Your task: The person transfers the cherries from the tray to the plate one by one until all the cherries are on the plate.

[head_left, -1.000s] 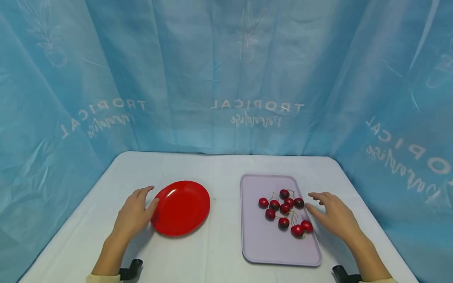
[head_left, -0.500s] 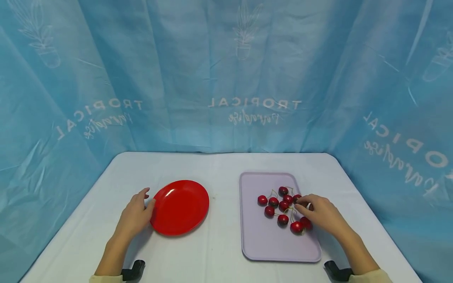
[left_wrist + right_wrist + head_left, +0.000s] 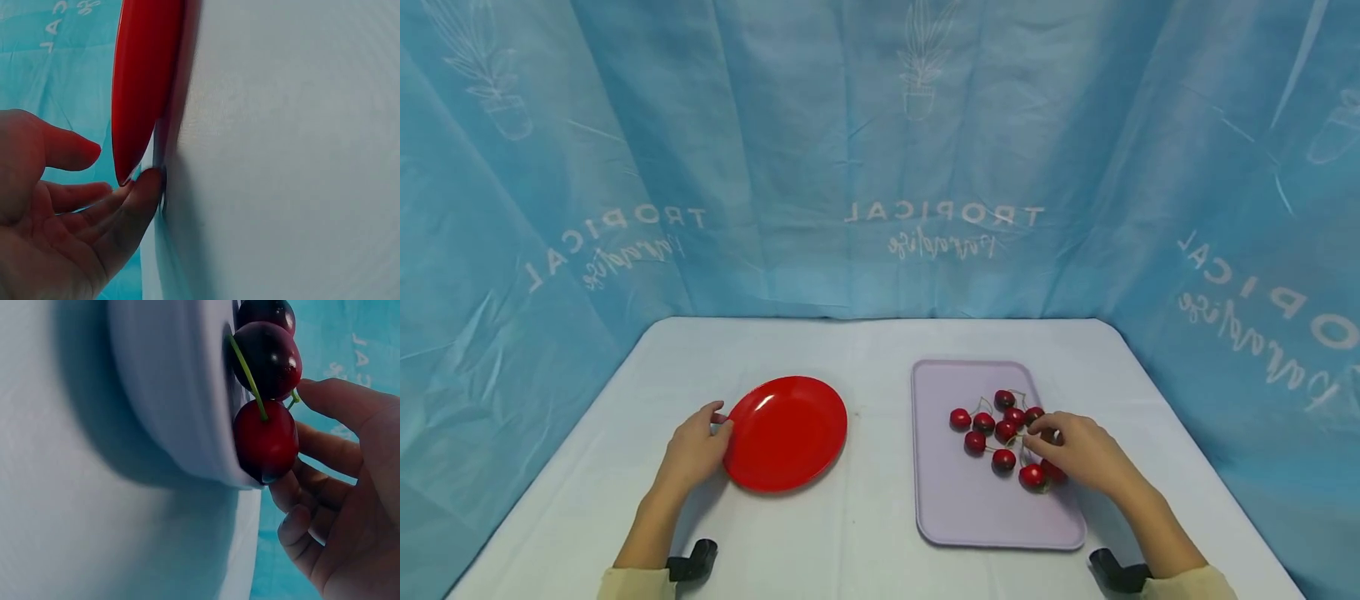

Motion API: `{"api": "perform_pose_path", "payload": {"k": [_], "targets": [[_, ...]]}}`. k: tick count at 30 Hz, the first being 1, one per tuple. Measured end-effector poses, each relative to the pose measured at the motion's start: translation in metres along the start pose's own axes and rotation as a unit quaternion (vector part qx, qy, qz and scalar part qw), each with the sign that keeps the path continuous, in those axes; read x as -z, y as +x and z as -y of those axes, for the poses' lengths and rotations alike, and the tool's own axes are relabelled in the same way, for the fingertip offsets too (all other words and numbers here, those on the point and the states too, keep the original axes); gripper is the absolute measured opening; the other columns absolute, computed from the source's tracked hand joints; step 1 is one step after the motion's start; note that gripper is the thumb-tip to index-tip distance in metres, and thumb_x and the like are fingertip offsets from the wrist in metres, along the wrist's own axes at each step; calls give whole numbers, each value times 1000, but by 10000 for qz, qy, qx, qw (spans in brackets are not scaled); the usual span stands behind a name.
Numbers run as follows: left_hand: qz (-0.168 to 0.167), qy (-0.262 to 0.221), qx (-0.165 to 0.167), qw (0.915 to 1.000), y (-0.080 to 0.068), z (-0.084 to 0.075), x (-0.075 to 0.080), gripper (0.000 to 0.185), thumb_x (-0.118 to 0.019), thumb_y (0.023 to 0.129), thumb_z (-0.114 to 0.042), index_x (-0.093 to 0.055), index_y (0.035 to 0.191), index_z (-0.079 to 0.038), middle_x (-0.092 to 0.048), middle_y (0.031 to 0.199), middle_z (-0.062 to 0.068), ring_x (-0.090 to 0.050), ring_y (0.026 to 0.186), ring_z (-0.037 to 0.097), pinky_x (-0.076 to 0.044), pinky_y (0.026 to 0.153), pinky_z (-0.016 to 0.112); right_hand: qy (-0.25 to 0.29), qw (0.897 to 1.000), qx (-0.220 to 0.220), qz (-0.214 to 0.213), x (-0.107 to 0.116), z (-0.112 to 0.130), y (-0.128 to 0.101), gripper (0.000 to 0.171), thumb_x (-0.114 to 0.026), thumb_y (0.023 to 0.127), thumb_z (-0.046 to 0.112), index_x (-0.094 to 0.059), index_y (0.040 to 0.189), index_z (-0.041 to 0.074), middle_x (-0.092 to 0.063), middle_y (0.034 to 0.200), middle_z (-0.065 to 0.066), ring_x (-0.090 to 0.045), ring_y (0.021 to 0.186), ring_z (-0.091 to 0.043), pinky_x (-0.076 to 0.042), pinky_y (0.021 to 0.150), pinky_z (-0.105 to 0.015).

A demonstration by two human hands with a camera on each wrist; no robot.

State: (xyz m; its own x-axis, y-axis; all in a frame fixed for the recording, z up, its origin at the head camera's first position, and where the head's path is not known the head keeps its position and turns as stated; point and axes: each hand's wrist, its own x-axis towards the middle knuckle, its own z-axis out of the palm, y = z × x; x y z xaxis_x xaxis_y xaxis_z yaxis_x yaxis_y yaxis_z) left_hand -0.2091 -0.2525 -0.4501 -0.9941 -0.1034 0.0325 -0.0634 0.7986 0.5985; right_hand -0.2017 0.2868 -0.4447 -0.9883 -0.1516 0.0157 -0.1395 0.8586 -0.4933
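A red plate lies on the left half of the table. My left hand is at its left rim; in the left wrist view, fingertips sit right under the rim while the thumb stands apart above it. Toward the right, a pale purple tray bears several dark red cherries with green stems. My right hand reaches over the tray's right edge, thumb and index fingertip pinching at a cherry stem. In the right wrist view, a red cherry hides part of those fingers.
The table has a white cloth. Blue printed curtains hang close behind it and along both sides. A black wrist mount sits by the left wrist, and a similar mount by the right.
My right hand has moved left from beside the tray onto the cherries, its thumb and index finger drawing together. The left hand has stayed at the plate's rim, its fingers a little more bent.
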Motion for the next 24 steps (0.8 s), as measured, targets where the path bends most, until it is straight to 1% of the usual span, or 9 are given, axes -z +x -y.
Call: {"api": "perform_pose_path", "payload": {"k": [2,5,9,11,14,19,22,24], "targets": [[120,-112,134,9998,0,0,0,52,-52,96,-19,-40,137,9,-53,123,29,-54,106,43,-52,82,51,-4,10000,-7,2,-1,1,0,34,-72,84,40,-71,104,12,-63,87,2,-57,78,-16,-53,65,-31],[216,-253,259,9991,1,1,-1,51,-53,95,-18,-41,136,10,-53,122,31,-54,106,44,-52,82,50,8,10000,-13,51,-3,1,0,34,-71,84,41,-71,102,12,-64,88,2,-58,80,-17,-54,69,-36],[234,-416,353,9982,2,3,-3,49,-51,95,-16,-41,136,9,-53,121,31,-55,105,43,-52,83,50,-1,10000,-46,55,-5,0,1,34,-72,84,42,-71,101,12,-65,90,2,-59,82,-17,-55,71,-39],[253,-505,397,9976,2,5,-4,49,-51,95,-15,-41,137,8,-53,120,30,-55,103,42,-53,82,49,12,10000,-51,73,-5,-1,2,34,-72,84,42,-71,100,13,-65,90,2,-59,82,-17,-55,71,-38],[256,-640,380,9969,2,7,-5,46,-52,94,-13,-44,134,8,-55,117,28,-57,98,38,-55,78,43,104,9999,-50,119,-4,-1,2,30,-72,84,39,-70,98,13,-64,88,2,-57,79,-17,-54,69,-34],[272,-1138,401,9923,5,11,-6,43,-54,94,-10,-47,133,6,-54,119,26,-58,93,33,-55,70,32,270,9996,-104,62,-2,-1,2,24,-72,86,33,-70,97,11,-63,87,0,-55,74,-17,-53,64,-29],[312,-1331,451,9896,6,12,-5,44,-54,94,-11,-46,135,5,-52,121,26,-58,94,33,-56,70,31,317,9993,-172,42,-2,-1,3,26,-72,85,33,-70,96,10,-62,86,-1,-55,74,-17,-52,61,-28],[314,-1356,439,9893,6,12,-5,43,-53,95,-10,-46,134,5,-53,120,26,-58,94,32,-55,70,32,320,9994,-147,38,-3,-1,5,26,-73,84,34,-70,94,10,-61,84,-1,-54,73,-17,-51,60,-28]]}}
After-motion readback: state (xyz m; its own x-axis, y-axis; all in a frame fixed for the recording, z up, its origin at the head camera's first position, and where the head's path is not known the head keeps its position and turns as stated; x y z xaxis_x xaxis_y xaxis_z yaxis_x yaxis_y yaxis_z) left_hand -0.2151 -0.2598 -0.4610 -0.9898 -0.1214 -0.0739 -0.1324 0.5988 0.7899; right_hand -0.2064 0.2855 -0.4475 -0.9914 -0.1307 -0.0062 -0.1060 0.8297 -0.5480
